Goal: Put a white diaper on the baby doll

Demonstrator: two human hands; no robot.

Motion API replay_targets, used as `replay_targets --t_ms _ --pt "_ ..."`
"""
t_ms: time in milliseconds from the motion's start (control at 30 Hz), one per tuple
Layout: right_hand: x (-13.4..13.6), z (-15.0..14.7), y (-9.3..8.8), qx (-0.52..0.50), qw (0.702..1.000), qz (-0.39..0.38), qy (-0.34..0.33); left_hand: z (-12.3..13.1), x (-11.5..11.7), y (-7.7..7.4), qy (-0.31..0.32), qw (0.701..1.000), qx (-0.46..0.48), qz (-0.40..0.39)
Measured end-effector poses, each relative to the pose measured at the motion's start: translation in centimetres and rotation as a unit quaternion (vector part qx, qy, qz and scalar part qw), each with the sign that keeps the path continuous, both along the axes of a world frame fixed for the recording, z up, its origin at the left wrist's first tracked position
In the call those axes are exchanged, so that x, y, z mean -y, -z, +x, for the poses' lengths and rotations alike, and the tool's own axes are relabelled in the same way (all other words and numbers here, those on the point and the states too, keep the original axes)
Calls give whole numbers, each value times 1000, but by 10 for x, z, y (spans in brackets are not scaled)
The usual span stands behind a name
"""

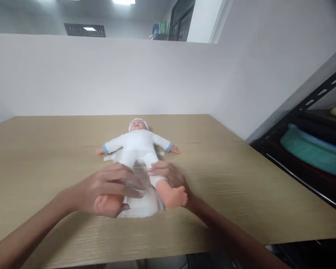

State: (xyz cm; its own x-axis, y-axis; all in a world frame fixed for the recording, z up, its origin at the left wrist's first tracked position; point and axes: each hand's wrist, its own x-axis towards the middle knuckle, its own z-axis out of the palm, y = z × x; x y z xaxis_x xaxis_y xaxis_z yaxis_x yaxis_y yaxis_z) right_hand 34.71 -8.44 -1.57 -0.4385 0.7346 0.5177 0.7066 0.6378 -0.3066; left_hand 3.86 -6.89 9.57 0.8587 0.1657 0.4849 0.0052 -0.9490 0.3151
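Note:
A baby doll in a white suit with blue cuffs and a white cap lies on its back, arms spread and feet toward me. Beneath its hips and legs an unfolded white diaper is spread out, with a white side tab showing on the left. My left hand, slightly blurred, is over the doll's leg on the left, its fingers stretched across the diaper and its thumb apart below, beside the foot. Around the doll's other leg my right hand is curled, fingers on the white trouser leg.
The wooden table meets a pale wall at the back. On the right stands a black metal shelf rack holding a green-blue item. Another room shows above the wall.

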Motion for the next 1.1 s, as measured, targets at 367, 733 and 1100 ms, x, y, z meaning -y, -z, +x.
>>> replay_targets --t_ms 367,733,1100 --pt "4 52 3 69 971 39 -225 -69 4 77 -31 986 -95 130" --pt "9 55 -22 114 960 -92 -237 -75 -1 95 -20 980 -115 159" --pt "51 -24 6 222 972 79 15 -75 4 108 -28 988 -99 111"
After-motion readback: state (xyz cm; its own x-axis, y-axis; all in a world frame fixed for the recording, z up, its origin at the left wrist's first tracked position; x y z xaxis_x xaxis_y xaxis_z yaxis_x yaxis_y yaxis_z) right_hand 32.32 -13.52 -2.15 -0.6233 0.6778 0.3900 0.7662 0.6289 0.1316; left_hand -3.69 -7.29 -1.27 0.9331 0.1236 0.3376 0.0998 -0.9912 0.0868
